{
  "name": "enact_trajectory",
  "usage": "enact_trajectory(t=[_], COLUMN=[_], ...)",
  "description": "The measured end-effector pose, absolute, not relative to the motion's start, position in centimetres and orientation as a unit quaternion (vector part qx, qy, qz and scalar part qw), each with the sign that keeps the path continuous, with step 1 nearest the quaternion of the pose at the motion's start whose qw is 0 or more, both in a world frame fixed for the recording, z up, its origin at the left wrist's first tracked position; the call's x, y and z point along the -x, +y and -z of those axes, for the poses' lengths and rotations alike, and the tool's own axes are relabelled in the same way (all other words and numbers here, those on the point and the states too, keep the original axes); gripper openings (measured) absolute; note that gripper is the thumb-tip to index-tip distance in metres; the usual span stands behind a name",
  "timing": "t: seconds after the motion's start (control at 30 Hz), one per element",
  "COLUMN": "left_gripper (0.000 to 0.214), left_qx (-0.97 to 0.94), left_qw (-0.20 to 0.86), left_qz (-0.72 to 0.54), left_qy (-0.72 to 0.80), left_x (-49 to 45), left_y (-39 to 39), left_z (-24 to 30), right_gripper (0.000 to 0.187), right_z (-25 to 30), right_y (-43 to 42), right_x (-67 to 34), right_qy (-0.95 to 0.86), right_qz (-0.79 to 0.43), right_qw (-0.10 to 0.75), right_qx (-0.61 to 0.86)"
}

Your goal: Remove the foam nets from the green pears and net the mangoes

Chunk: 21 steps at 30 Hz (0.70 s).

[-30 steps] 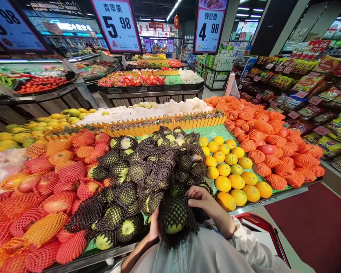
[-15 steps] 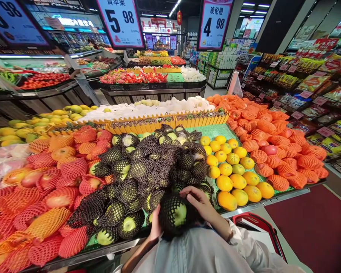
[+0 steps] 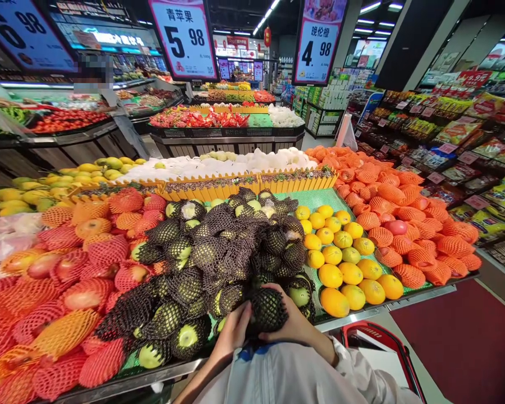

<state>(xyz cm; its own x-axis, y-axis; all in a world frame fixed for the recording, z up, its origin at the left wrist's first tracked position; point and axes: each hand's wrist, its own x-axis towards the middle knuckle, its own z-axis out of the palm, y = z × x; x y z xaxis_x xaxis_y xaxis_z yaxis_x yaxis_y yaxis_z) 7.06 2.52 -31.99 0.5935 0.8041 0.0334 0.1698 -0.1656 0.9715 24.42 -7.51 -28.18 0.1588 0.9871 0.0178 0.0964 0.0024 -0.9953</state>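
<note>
A green apple in a black foam net (image 3: 269,308) is in front of my body, just above the near edge of the stand. My right hand (image 3: 295,322) wraps round its right side, thumb below and fingers behind. My left hand (image 3: 234,328) closes in from the left, its fingertips against the dark net. The net covers nearly all of the apple's skin. Beyond my hands lies a heap of green apples in black nets (image 3: 189,252). One netted apple (image 3: 299,293) rests just right of my right hand.
Bare oranges (image 3: 351,274) sit in rows on a green mat to the right, with orange-netted fruit (image 3: 421,224) beyond. Red-netted fruit (image 3: 88,292) fills the left. A low yellow fence (image 3: 219,188) runs behind. A red-rimmed cart (image 3: 376,331) stands at the right.
The apple has turned, so its bare green patch no longer faces me and netting shows instead. My right hand has moved from its top round to its right side. My view has tilted up slightly.
</note>
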Motion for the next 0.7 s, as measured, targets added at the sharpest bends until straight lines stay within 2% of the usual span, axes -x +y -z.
enact_trajectory(t=[0.1, 0.23, 0.37, 0.5, 0.7], left_gripper=[0.045, 0.036, 0.032, 0.038, 0.049], left_qx=[-0.73, -0.715, -0.734, -0.699, -0.611], left_qw=[0.513, 0.564, 0.565, 0.608, 0.685], left_qz=[-0.275, -0.266, -0.252, -0.215, -0.205], left_qy=[0.359, 0.317, 0.282, 0.31, 0.34], left_x=[-7.0, -7.6, -8.1, -8.1, -7.8], left_y=[3.0, 3.4, 3.4, 3.6, 3.2], left_z=[29.3, 27.1, 26.6, 26.5, 26.5], right_gripper=[0.092, 0.092, 0.093, 0.094, 0.105], right_z=[28.6, 28.5, 28.8, 29.9, 31.9], right_y=[-7.8, -7.8, -7.7, -7.4, -6.6], right_x=[-24.5, -24.6, -24.6, -24.3, -23.8], right_qy=[-0.466, -0.468, -0.48, -0.452, -0.43], right_qz=[-0.433, -0.415, -0.413, -0.459, -0.548], right_qw=[0.544, 0.531, 0.512, 0.52, 0.521], right_qx=[0.547, 0.571, 0.58, 0.56, 0.494])
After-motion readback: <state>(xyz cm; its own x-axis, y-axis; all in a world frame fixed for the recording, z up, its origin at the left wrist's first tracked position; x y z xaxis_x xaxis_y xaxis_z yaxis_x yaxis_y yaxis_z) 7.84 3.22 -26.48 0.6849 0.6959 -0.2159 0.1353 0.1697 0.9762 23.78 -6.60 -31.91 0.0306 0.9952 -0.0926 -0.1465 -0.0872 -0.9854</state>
